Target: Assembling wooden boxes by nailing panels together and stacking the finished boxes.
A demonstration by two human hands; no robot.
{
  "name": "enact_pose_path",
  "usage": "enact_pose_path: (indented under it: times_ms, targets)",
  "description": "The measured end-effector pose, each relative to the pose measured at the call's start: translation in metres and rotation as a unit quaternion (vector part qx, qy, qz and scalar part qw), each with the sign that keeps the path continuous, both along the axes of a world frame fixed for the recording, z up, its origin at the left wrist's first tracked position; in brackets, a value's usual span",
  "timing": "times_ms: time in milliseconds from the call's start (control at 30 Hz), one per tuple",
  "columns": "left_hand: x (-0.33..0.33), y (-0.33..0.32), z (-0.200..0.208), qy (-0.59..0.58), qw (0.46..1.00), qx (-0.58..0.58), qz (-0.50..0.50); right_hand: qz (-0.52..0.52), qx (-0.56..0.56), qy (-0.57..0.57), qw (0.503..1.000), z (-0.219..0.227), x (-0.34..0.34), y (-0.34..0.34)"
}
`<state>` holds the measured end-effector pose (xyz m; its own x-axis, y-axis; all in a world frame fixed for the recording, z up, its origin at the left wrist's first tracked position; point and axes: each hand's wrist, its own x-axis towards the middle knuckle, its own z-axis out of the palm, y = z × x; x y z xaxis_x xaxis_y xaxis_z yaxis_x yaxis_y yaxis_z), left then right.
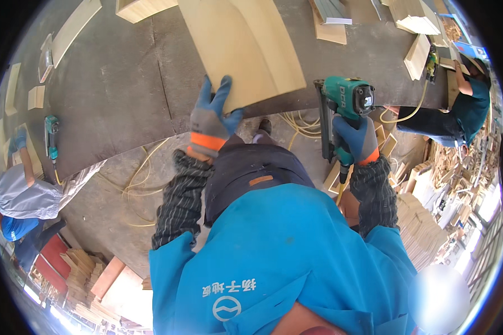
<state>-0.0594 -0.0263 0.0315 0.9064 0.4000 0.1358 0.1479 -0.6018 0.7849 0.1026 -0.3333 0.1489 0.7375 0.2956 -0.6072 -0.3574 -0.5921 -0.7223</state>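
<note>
A pale wooden board (246, 50) lies on the dark worktable, its near end close to the table's edge. My left hand (213, 111), in a blue and grey glove with an orange cuff, grips the board's near left corner. Its fingers are spread along the left side and the thumb is at the near edge. My right hand (355, 137), gloved alike, is wrapped around the handle of a green and black nail gun (343, 97). The tool is held upright to the right of the board, apart from it, with its long magazine on its left side.
The dark worktable (112, 95) curves across the front. A second nail gun (51, 137) lies at left, near a person in grey (28, 190). Another person (469, 111) works at far right. Yellow air hoses (304, 123) coil on the floor; wood stacks (419, 223) stand lower right.
</note>
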Motion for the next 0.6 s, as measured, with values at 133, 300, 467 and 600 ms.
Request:
enact_pose_path:
  times_ms: [133, 300, 467, 600]
  targets:
    - [0.033, -0.021, -0.002, 0.004, 0.999, 0.037, 0.036, 0.017, 0.037, -0.013, 0.999, 0.021, -0.008, 0.009]
    - [0.037, -0.019, -0.022, -0.074, 0.997, 0.019, 0.019, 0.096, 0.055, 0.025, 0.994, 0.019, -0.019, 0.041]
    - [0.033, -0.02, -0.023, -0.085, 0.995, 0.021, 0.036, 0.126, 0.074, 0.041, 0.988, 0.008, -0.029, 0.07]
    - [0.034, -0.015, -0.028, -0.079, 0.997, -0.003, 0.02, 0.139, 0.075, 0.043, 0.987, 0.003, -0.031, 0.079]
